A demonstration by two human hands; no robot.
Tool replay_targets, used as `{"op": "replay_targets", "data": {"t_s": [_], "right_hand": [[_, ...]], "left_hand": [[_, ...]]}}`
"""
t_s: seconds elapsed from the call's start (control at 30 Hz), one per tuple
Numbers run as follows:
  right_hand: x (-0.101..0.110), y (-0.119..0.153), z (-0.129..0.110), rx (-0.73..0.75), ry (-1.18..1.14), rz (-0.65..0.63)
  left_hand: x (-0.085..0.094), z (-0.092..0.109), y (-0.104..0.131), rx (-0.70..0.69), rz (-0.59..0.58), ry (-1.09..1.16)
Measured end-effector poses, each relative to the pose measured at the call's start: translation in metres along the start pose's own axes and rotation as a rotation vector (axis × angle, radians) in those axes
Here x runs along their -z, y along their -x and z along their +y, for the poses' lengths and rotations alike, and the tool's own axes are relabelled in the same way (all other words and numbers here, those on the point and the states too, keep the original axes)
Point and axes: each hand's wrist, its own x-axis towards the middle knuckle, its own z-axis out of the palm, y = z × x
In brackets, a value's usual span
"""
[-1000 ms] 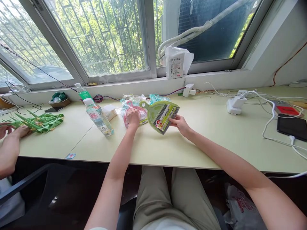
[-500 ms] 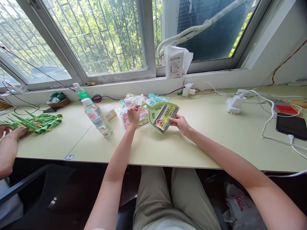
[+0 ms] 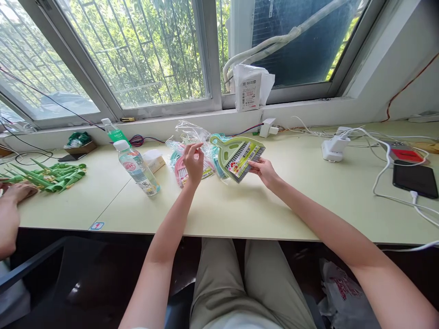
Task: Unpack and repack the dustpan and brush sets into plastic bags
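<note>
My right hand [image 3: 265, 172] grips the bristle end of a small green dustpan and brush set [image 3: 233, 155], tilted above the table with its printed label facing up. Its looped handle points to the upper left. My left hand [image 3: 194, 162] is pinched beside that handle, closed on what looks like a crumpled clear plastic bag [image 3: 192, 130] standing up behind it; the exact contact is hard to see. Under and behind my left hand lies a pink dustpan and brush set [image 3: 180, 169] in clear wrap. A turquoise set [image 3: 217, 164] lies partly hidden behind the green one.
Two bottles, a clear one [image 3: 137, 169] and a green-labelled one [image 3: 113, 132], stand left of my hands. Another person's hand [image 3: 18, 192] rests by green leaf pieces [image 3: 51, 176]. At right are a white power adapter [image 3: 332, 150], cables and a black phone [image 3: 414, 178].
The green set has moved slightly right and up in my right hand. My left hand has risen a little and shifted right, and the clear plastic behind it stands higher.
</note>
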Motion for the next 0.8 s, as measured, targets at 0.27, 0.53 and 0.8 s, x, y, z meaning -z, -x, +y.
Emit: {"op": "replay_targets", "data": {"t_s": [0.27, 0.53, 0.8], "right_hand": [[-0.009, 0.009, -0.014, 0.01, 0.046, -0.175], [-0.006, 0.007, -0.011, 0.069, -0.025, -0.048], [-0.006, 0.006, -0.011, -0.03, 0.047, -0.097]], "left_hand": [[0.005, 0.012, -0.001, -0.043, 0.139, 0.074], [0.006, 0.021, -0.004, 0.015, 0.176, 0.146], [-0.01, 0.01, 0.005, 0.015, -0.36, 0.222]]}}
